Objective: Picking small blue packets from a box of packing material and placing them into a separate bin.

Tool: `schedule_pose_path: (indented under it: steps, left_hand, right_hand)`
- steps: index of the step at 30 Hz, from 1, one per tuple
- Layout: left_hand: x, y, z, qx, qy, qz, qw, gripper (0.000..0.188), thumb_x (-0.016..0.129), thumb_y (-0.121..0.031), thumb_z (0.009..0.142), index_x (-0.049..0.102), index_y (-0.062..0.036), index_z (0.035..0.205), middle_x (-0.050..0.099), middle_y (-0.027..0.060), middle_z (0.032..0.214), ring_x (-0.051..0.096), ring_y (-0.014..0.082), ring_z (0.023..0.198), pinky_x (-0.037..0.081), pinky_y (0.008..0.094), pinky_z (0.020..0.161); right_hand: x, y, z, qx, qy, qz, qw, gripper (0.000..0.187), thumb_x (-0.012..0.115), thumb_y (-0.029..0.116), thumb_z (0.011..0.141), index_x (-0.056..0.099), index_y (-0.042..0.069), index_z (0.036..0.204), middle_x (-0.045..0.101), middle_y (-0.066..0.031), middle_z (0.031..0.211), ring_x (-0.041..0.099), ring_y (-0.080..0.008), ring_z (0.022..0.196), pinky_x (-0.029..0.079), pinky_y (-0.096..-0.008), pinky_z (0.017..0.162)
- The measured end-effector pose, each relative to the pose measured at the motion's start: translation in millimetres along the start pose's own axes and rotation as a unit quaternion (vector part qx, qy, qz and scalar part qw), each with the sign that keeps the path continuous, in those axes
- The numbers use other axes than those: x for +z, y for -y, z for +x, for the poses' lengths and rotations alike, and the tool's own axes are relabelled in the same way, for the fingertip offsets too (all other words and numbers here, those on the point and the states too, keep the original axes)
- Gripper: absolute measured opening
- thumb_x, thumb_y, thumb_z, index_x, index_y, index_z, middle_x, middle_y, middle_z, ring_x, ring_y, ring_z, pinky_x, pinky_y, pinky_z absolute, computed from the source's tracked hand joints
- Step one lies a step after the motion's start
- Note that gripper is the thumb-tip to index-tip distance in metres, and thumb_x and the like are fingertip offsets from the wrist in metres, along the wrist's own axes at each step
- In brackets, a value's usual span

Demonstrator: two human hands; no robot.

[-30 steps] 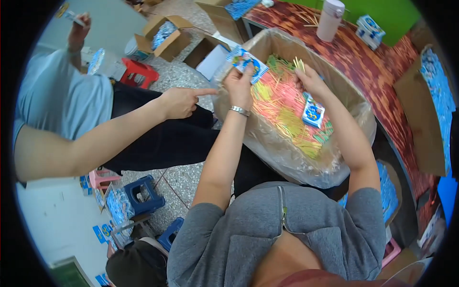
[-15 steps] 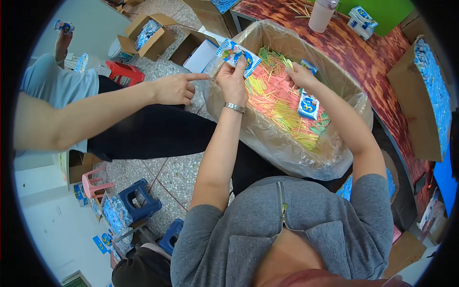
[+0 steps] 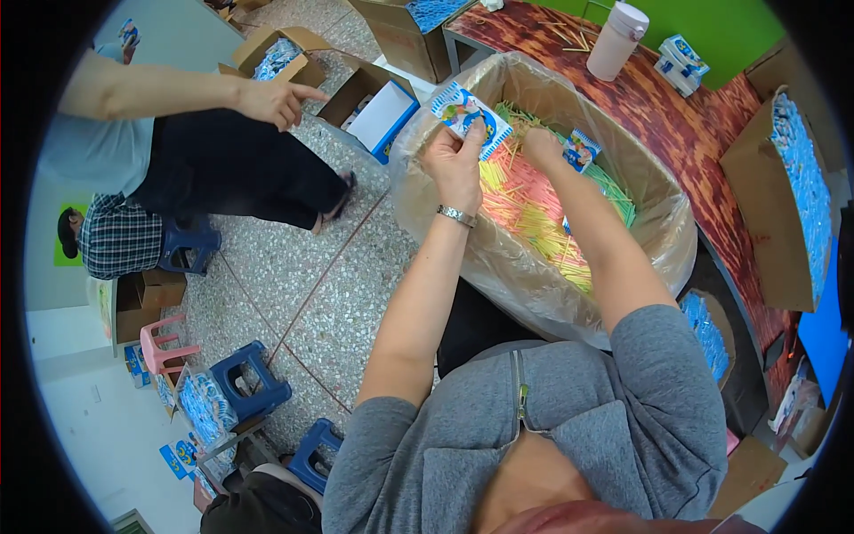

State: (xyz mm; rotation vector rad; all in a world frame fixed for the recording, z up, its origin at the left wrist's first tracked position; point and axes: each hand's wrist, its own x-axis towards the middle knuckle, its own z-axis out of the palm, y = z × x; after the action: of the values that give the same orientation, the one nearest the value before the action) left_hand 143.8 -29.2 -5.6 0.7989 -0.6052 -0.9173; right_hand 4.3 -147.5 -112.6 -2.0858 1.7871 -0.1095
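My left hand (image 3: 454,162) is closed on a blue-and-white printed packet (image 3: 470,117), thumb on top, above the left side of a large box lined with clear plastic (image 3: 654,236). Thin sticks (image 3: 523,189) in pink, yellow, green and orange fill the box. My right hand (image 3: 540,148) reaches down among the sticks near the far side; its fingers are hidden, so what they hold does not show. Beside it, another blue-and-white packet (image 3: 583,149) lies on the sticks. My right forearm mostly covers a further packet, of which only a sliver shows.
A red-brown patterned table (image 3: 676,125) runs along the right, bearing a pale pink bottle (image 3: 616,43) and small boxes (image 3: 682,64). Cartons of blue packets (image 3: 801,196) stand around. At the left, a person (image 3: 107,160) stretches out an arm. Blue stools (image 3: 249,378) stand on the speckled floor.
My right hand has moved left and lower into the sticks. My left hand keeps the packet. The person at the left has drawn their pointing hand back, away from my left hand.
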Motion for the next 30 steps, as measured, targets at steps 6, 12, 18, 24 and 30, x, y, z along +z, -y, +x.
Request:
schedule_pose_path:
  steps: [6, 12, 18, 24, 30]
  left_hand:
    - [-5.0, -2.8, 0.5, -0.003, 0.013, 0.116, 0.993, 0.01, 0.066, -0.008, 0.087, 0.065, -0.0011, 0.094, 0.065, 0.0002, 0.09, 0.058, 0.0054, 0.076, 0.047, 0.022, 0.07]
    - [-0.2, -5.2, -3.0, -0.029, 0.03, 0.049, 0.998, 0.007, 0.065, -0.006, 0.086, 0.065, -0.0016, 0.091, 0.065, -0.0006, 0.086, 0.057, 0.0048, 0.075, 0.047, 0.022, 0.07]
    - [-7.7, 3.9, 4.6, -0.023, 0.026, 0.239, 0.97, 0.017, 0.071, -0.014, 0.081, 0.067, 0.0004, 0.089, 0.065, 0.0006, 0.083, 0.058, 0.0057, 0.074, 0.048, 0.0216, 0.065]
    - [-8.0, 7.3, 0.5, -0.008, 0.07, 0.301, 0.951, 0.023, 0.075, -0.019, 0.077, 0.067, 0.0015, 0.083, 0.066, 0.0022, 0.077, 0.058, 0.0059, 0.068, 0.048, 0.0235, 0.062]
    - [-7.1, 3.5, 2.4, -0.041, 0.088, 0.284, 0.954, 0.022, 0.075, -0.019, 0.078, 0.066, 0.0011, 0.08, 0.066, 0.0022, 0.076, 0.057, 0.0053, 0.067, 0.048, 0.0232, 0.061]
  right_hand:
    - [5.6, 1.6, 3.7, 0.016, -0.012, -0.028, 0.999, 0.025, 0.05, 0.013, 0.083, 0.069, 0.004, 0.096, 0.066, -0.0215, 0.105, 0.064, -0.0376, 0.099, 0.052, -0.0467, 0.079]
    - [7.9, 2.8, 5.3, 0.029, -0.019, -0.037, 0.999, 0.025, 0.052, 0.018, 0.083, 0.07, 0.004, 0.095, 0.066, -0.0212, 0.104, 0.064, -0.0367, 0.099, 0.052, -0.0456, 0.079]
    - [9.5, -10.7, 8.7, -0.071, -0.006, -0.049, 0.996, 0.026, 0.052, 0.019, 0.082, 0.068, 0.003, 0.094, 0.065, -0.0224, 0.104, 0.064, -0.0361, 0.098, 0.052, -0.0459, 0.08]
    - [-6.3, -28.4, 2.4, -0.092, 0.002, -0.086, 0.992, 0.034, 0.052, 0.027, 0.086, 0.056, 0.003, 0.108, 0.064, -0.0235, 0.101, 0.064, -0.0374, 0.091, 0.051, -0.0457, 0.073]
    - [-60.2, -13.7, -49.4, -0.077, 0.182, 0.334, 0.922, 0.019, 0.05, 0.026, 0.095, 0.05, 0.008, 0.101, 0.057, -0.0034, 0.076, 0.055, -0.0138, 0.064, 0.047, -0.0282, 0.056]
